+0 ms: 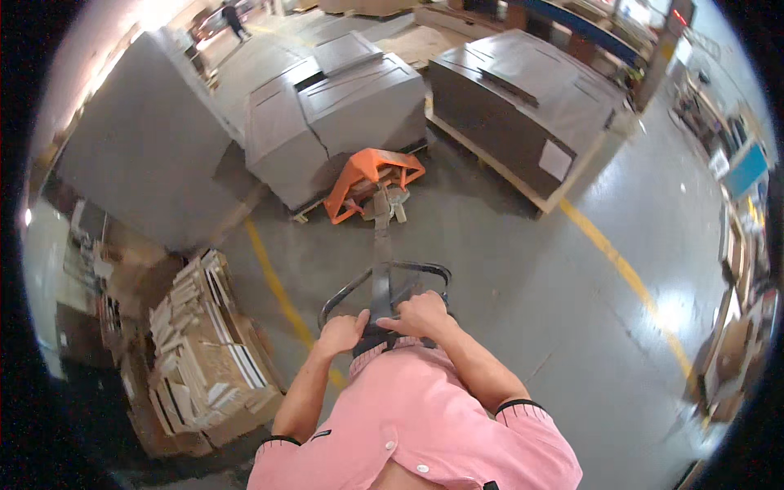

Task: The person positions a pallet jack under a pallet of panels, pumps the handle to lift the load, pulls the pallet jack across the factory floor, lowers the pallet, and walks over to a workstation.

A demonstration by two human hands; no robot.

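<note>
In front of my body is a pallet jack (369, 170) with an orange frame and a long dark shaft. My left hand (341, 333) is closed on the near end of its black loop handle (415, 265). Beside it, my right hand (425, 315) grips the same handle, thumb toward the middle. What the fingers do underneath is hidden by the backs of the hands. The orange frame stands against a low stack of grey-brown panels (363, 102), and the forks are out of sight beneath that stack.
A similar stack (523, 90) rests on a pallet to the right, and a tall grey stack (143, 139) stands left. Board offcuts (216, 351) fill the near left. Yellow lines (625, 257) mark the floor. Boards (731, 351) lean at far right; a person (233, 20) is far off.
</note>
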